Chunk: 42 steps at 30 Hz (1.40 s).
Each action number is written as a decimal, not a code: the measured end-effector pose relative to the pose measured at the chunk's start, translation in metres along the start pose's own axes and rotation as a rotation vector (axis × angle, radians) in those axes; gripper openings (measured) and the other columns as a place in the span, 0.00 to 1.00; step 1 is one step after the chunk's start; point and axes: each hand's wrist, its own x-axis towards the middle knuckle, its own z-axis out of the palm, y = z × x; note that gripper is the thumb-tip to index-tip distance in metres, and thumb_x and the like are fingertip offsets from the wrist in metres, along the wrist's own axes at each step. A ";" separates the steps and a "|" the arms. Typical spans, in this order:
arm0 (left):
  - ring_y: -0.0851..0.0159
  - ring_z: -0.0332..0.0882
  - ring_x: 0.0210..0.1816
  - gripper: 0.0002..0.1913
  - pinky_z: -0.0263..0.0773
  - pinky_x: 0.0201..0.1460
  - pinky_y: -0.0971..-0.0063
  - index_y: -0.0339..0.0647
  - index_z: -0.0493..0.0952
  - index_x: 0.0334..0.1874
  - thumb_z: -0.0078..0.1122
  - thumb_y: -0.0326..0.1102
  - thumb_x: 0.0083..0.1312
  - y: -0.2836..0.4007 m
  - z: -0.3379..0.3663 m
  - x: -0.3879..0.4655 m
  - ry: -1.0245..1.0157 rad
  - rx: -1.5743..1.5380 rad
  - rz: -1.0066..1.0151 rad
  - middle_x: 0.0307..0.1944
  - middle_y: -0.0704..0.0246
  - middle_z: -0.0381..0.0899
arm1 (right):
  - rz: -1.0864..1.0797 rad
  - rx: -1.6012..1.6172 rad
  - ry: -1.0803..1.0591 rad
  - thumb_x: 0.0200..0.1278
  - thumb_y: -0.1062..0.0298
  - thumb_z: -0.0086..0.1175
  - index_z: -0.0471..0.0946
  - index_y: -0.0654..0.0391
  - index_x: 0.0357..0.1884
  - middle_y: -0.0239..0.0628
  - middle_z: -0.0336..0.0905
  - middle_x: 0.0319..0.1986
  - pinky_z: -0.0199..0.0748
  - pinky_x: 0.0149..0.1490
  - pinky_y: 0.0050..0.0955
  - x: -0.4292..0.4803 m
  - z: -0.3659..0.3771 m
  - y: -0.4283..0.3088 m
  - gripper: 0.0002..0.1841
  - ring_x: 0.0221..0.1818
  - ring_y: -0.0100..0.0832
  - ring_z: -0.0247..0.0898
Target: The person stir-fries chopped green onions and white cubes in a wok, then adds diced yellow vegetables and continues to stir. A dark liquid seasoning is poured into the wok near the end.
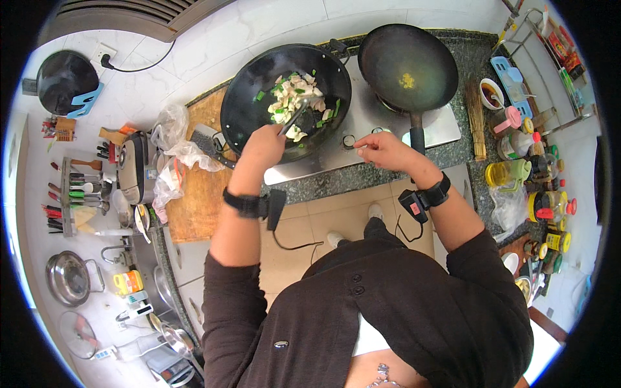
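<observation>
My left hand [264, 145] grips the handle of a metal cooking utensil [296, 114], whose head rests among the food in a large black wok [242, 104]. Pale sliced pieces and green vegetable pieces [286, 99] lie in the wok. Over the front of the steel gas stove, my right hand [381, 149] holds nothing; its index finger points at a round stove knob [349, 141], and whether it touches is unclear. A second knob [378, 130] is just behind. To the right, a second dark wok [407, 53] with a yellow patch sits on the other burner.
A wooden cutting board [194, 208] and plastic bags [172, 128] lie left of the stove. On the right counter are a bamboo brush [475, 119], a bowl of dark sauce [491, 93], an oil jug [499, 173] and several bottles. The second wok's handle [417, 138] juts towards me.
</observation>
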 end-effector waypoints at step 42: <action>0.49 0.73 0.48 0.16 0.68 0.50 0.64 0.35 0.74 0.48 0.50 0.34 0.60 0.007 -0.028 -0.056 -0.061 -0.016 -0.150 0.43 0.52 0.76 | 0.002 0.035 -0.094 0.60 0.66 0.51 0.73 0.64 0.47 0.30 0.74 0.24 0.66 0.26 0.17 -0.001 0.003 -0.007 0.15 0.23 0.17 0.66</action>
